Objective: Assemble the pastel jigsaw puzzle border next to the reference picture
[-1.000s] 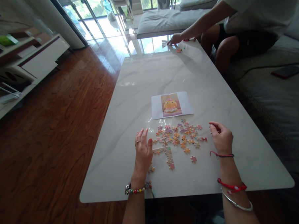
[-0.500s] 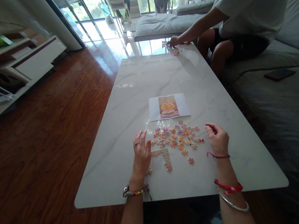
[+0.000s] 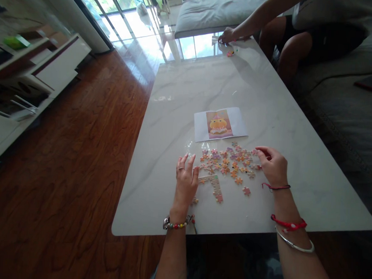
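Several small pink and orange puzzle pieces (image 3: pixel 231 161) lie scattered on the white marble table (image 3: pixel 262 97). A joined corner strip of pieces (image 3: pixel 214 186) sits just right of my left hand (image 3: pixel 186 181), which rests flat on the table with its fingers stretched out. My right hand (image 3: pixel 273 164) hovers at the right edge of the scatter, fingers curled with the tips pinched near a piece; what they hold is hidden. A printed reference picture (image 3: pixel 219 124) of an orange figure lies beyond the pieces.
Another person sits on the grey sofa (image 3: pixel 338 105) at the far right, one hand (image 3: pixel 227 35) on the table's far end beside a few pieces. A dark phone (image 3: pixel 371 81) lies on the sofa. White shelving (image 3: pixel 37 71) stands left across the wooden floor.
The view has shifted, so everything sits a little higher and further right. My right hand has edged left toward the scattered pieces. My left hand stays flat.
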`<state>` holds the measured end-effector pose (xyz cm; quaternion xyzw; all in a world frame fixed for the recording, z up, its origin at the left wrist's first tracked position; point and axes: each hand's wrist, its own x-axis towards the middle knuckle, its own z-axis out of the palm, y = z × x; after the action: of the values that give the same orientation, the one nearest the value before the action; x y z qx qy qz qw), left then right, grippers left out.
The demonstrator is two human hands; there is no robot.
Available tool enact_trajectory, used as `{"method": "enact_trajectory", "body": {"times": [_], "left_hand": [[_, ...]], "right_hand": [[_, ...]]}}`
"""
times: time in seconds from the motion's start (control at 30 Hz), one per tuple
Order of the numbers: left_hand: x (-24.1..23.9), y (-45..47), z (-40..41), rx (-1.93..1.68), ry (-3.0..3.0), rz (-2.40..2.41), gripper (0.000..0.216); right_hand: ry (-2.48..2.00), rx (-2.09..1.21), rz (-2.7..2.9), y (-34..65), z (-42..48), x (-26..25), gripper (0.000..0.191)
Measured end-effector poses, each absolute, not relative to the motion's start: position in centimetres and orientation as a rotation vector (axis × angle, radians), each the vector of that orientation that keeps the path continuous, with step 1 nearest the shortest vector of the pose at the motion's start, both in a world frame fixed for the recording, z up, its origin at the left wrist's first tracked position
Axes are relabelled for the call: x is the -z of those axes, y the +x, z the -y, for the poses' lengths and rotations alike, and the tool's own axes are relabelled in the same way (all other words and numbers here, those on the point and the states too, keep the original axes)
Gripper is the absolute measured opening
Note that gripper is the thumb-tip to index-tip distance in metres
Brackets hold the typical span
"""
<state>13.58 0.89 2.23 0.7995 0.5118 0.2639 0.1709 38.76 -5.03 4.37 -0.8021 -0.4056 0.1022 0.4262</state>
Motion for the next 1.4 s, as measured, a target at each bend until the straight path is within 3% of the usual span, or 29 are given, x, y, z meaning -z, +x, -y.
{"method": "enact_trajectory", "body": {"times": [0.83,1.07,1.4], "left_hand": [[-2.2,11.9,-1.0,-0.749,2.289,-1.459,0.037],[-3.3,12.5,-0.6,-0.748,2.399,-1.218,0.030],[-3.4,12.9,-0.5,-0.580,2.474,-0.992,0.031]], "right_hand": [[-2.000,-0.249,1.123,37.0,4.2,-4.1,0.028],[-1.984,-0.255,1.184,37.3,4.3,-4.1,0.027],[-1.734,-1.058,1.790,33.2,4.8,-5.3,0.014]]}}
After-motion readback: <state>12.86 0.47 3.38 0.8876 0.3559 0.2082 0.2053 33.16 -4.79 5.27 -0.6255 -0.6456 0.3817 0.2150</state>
